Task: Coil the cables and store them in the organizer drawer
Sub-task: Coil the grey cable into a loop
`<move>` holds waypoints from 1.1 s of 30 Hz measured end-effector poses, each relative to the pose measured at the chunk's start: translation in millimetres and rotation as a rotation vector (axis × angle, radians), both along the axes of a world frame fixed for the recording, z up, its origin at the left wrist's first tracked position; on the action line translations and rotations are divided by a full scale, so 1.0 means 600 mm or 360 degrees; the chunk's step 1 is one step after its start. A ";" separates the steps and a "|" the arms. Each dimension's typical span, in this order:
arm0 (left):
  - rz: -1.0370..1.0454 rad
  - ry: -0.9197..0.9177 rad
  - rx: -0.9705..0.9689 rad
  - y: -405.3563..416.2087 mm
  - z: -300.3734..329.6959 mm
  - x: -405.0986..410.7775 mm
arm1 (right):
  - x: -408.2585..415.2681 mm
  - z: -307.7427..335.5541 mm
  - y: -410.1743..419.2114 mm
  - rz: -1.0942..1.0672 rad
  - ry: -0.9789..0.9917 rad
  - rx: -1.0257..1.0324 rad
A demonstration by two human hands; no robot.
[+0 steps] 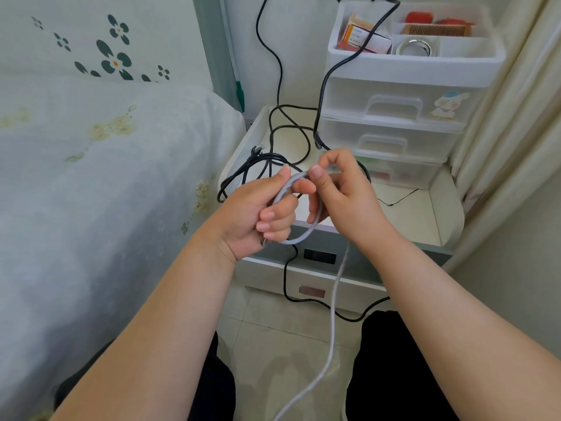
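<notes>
Single head-mounted wide-angle view, facing forward and down.
Close range: both forearms enter from the lower frame; nightstand (425, 214) centre, bed (91, 177) left.

A bed (91, 177) with a floral sheet fills the left of the frame; cream curtains (513, 101) hang at the right, above a tiled floor (273, 344).
</notes>
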State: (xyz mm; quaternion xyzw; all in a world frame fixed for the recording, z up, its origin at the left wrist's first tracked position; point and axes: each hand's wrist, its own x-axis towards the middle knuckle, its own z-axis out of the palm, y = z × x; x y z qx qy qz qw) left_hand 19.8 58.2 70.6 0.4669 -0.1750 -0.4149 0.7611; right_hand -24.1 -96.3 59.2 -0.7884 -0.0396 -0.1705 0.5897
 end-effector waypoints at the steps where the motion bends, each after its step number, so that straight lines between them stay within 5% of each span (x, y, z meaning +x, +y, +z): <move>1: 0.0009 0.0061 -0.0039 -0.002 -0.001 0.000 | 0.002 -0.001 0.001 0.0003 0.0012 0.0022; 9: 0.0037 0.0235 -0.0298 -0.008 -0.003 -0.008 | 0.013 -0.017 0.022 0.0267 0.0461 0.0740; 13: 0.0302 0.0322 -0.0517 0.001 0.005 0.000 | 0.009 -0.047 0.054 -0.0016 0.0682 0.0350; 17: 0.0488 0.0288 -0.0566 0.001 0.001 0.008 | -0.010 -0.073 0.093 0.0167 0.0986 -0.0026; 24: 0.0817 -0.0387 0.0124 -0.014 -0.013 0.013 | -0.032 -0.042 0.099 0.0306 0.0877 -0.0494; 29: 0.0961 -0.1293 0.1041 -0.023 -0.027 0.011 | -0.029 -0.033 0.094 0.0193 0.0763 -0.0441; 33: 0.0948 -0.1598 0.1320 -0.015 -0.038 0.017 | -0.018 -0.034 0.072 0.0128 0.0726 -0.0335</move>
